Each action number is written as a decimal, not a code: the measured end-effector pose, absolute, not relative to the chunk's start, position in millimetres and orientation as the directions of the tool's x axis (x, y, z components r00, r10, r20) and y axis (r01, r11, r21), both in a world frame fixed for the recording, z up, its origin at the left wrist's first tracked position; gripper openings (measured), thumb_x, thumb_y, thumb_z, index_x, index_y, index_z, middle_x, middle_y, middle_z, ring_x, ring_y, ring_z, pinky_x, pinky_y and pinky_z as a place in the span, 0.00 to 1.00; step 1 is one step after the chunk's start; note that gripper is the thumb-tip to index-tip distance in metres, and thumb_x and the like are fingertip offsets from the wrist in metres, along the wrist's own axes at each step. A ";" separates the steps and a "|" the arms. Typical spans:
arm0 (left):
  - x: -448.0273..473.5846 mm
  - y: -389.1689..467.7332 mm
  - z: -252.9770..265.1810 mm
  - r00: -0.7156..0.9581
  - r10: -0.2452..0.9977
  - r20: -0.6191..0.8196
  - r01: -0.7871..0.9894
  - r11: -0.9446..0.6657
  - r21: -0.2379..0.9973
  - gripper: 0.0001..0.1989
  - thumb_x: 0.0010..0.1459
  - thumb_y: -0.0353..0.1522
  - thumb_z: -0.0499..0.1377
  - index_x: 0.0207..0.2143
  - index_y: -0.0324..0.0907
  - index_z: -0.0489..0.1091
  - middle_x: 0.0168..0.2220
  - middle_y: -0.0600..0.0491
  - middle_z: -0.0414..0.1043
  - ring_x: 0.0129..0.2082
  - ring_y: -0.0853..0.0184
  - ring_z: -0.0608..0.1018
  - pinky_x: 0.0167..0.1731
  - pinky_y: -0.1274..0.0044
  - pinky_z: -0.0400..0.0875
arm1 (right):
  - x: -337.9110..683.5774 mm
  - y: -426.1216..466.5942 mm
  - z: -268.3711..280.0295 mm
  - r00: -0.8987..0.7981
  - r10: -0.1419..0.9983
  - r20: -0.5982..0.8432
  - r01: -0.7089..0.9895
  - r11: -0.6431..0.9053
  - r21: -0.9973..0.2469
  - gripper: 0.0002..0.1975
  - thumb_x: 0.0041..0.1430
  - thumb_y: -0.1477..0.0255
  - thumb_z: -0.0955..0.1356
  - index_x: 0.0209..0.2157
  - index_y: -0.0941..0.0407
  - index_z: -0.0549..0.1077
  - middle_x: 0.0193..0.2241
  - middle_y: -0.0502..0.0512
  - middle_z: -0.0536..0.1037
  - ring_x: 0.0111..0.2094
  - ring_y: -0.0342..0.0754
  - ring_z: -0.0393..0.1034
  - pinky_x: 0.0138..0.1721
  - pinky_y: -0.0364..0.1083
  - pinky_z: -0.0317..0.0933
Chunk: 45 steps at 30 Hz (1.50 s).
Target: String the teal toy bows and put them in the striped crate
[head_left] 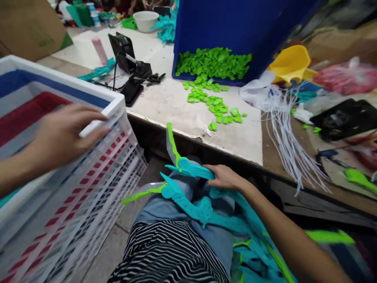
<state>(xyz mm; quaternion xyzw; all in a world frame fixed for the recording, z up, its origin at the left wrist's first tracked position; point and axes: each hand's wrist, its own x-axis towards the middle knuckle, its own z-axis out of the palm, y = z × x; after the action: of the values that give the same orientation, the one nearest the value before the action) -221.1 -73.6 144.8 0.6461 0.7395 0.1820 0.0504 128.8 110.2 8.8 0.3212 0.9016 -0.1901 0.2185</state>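
pinching a teal part (193,169) beside the table's front edge (188,130), the right hand (225,177) risked snagging the part's green strip (173,145) there if raised, the left hand (66,135) hanging open.

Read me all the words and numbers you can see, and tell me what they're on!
None can be read clearly.
Cardboard box: faint printed marks, too blurred to read.
Blue-and-white tubs at the back: too small and blurred to tell if they have words.
Teal piece in the right hand: no lettering that I can make out.
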 end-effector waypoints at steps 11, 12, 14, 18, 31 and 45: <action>-22.2 -11.4 15.6 0.466 0.885 0.021 0.862 -0.459 0.214 0.13 0.59 0.36 0.56 0.43 0.38 0.71 0.46 0.44 0.70 0.46 0.58 0.72 0.43 0.69 0.69 | 104.1 110.2 -3.8 -0.781 0.591 -0.205 0.590 0.804 0.073 0.21 0.57 0.74 0.63 0.53 0.58 0.68 0.43 0.64 0.75 0.42 0.56 0.70 0.34 0.47 0.56; -20.8 -6.8 7.7 0.415 0.905 0.090 0.880 -0.425 0.210 0.12 0.60 0.35 0.55 0.43 0.38 0.70 0.47 0.44 0.69 0.48 0.58 0.71 0.45 0.68 0.68 | 102.4 102.3 -8.3 -0.758 0.639 -0.126 0.629 0.769 0.116 0.21 0.59 0.76 0.61 0.54 0.58 0.67 0.43 0.66 0.75 0.42 0.57 0.69 0.35 0.48 0.56; -21.8 -0.2 -9.2 0.312 0.936 0.166 0.910 -0.344 0.232 0.11 0.61 0.33 0.52 0.42 0.38 0.71 0.45 0.44 0.70 0.47 0.58 0.70 0.45 0.67 0.68 | 99.7 84.2 -22.9 -0.713 0.700 -0.032 0.689 0.709 0.149 0.21 0.61 0.77 0.59 0.56 0.59 0.66 0.43 0.67 0.75 0.43 0.58 0.67 0.36 0.50 0.56; -22.7 0.7 -45.7 0.250 0.958 0.138 0.896 -0.283 0.343 0.09 0.60 0.32 0.52 0.35 0.38 0.71 0.39 0.45 0.72 0.41 0.60 0.73 0.41 0.68 0.70 | 99.8 55.4 -55.6 -0.699 0.714 -0.035 0.705 0.697 0.132 0.22 0.61 0.79 0.58 0.56 0.59 0.66 0.49 0.68 0.72 0.48 0.59 0.63 0.38 0.52 0.56; -2.2 -69.9 -77.0 0.210 0.970 0.120 0.924 -0.237 0.299 0.28 0.60 0.50 0.50 0.50 0.38 0.68 0.50 0.41 0.68 0.53 0.55 0.68 0.56 0.60 0.56 | 140.9 61.6 -75.7 -0.756 0.624 0.197 0.626 0.778 -0.062 0.25 0.62 0.62 0.60 0.55 0.62 0.66 0.51 0.72 0.68 0.52 0.65 0.60 0.43 0.58 0.61; 6.7 -83.6 -57.5 0.466 0.852 -0.239 0.861 -0.374 0.345 0.27 0.51 0.48 0.62 0.47 0.39 0.70 0.44 0.42 0.71 0.46 0.56 0.71 0.49 0.63 0.63 | 155.8 43.6 -75.8 -0.790 0.612 0.035 0.588 0.772 -0.243 0.27 0.57 0.59 0.66 0.56 0.56 0.66 0.57 0.68 0.62 0.52 0.61 0.61 0.46 0.57 0.63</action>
<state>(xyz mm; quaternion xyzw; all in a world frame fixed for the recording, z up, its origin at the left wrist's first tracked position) 6.7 -83.6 -57.5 0.8289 0.5166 -0.0106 0.2144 155.8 43.6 -75.8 0.3193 0.9395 -0.1102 -0.0561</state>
